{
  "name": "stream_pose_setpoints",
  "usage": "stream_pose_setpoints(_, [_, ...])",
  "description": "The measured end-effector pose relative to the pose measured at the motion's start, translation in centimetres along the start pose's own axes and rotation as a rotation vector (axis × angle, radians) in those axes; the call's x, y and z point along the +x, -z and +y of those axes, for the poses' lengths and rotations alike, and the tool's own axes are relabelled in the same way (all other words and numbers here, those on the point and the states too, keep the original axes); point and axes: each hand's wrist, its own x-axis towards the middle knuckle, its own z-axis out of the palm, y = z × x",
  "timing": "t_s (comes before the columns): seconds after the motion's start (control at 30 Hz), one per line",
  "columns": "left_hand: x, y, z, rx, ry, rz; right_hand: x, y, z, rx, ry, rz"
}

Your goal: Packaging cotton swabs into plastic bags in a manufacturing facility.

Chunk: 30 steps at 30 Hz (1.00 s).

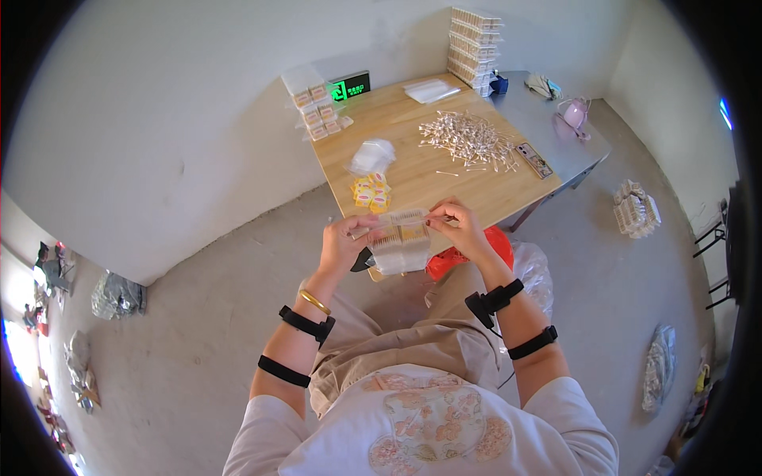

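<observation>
Between my hands, over the near edge of the wooden table, is a clear plastic bag of cotton swabs [399, 247] with a yellow label showing inside. My left hand [344, 241] pinches its upper left corner. At the upper right corner, my right hand [460, 228] grips the bag's edge between thumb and fingers. Just beyond the bag lies a small pile of yellow and white cards [371, 191]. Farther back is a stack of clear empty bags [372, 156]. A loose heap of cotton swabs [468, 140] spreads over the table's right half.
Packed swab bags [319, 113] are stacked at the table's far left, beside a green lit sign [350, 86]. A tall stack of swab packs [475, 51] stands at the back. A phone [533, 160] lies near the right edge. Below hangs a red bag [496, 244].
</observation>
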Motion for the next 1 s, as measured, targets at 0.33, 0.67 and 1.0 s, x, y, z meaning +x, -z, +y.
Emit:
stream_pose_setpoints(0.33, [0.3, 0.9, 0.0, -0.048, 0.077, 0.021, -0.1, -0.3, -0.4, 0.134, -0.178, -0.008])
stream_pose_setpoints(0.67, [-1.0, 0.7, 0.4, 0.082, -0.013, 0.04, -0.3, -0.1, -0.3, 0.129, -0.105, 0.067])
stream_pose_setpoints(1.0, [-1.4, 0.9, 1.2, 0.267, -0.131, 0.125, -0.9, 1.1, -0.6, 0.041, -0.043, 0.041])
